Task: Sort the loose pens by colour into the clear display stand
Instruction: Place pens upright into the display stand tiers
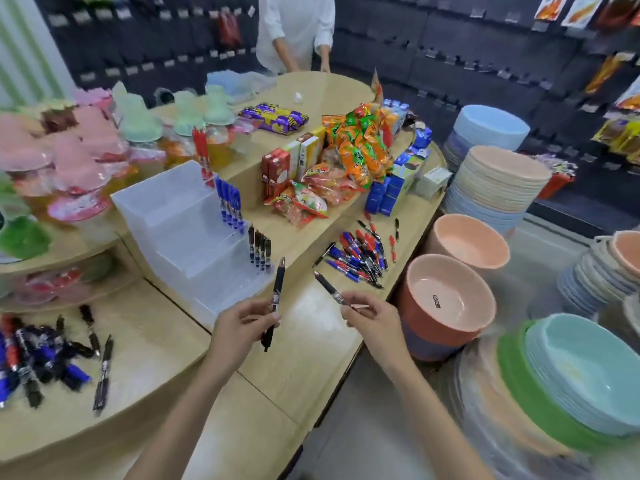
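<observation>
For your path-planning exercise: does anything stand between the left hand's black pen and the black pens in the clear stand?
Nothing visible does. The left hand holds its black pen just in front of the stand's lowest step, where the black pens stand; only bare tabletop lies between.

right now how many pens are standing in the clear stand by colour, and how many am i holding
In the clear stand:
red pens: 3, blurred, so roughly
blue pens: 4
black pens: 4
Held:
black pen in the left hand: 1
second black pen in the right hand: 1
Total: 13, give or take one
</observation>
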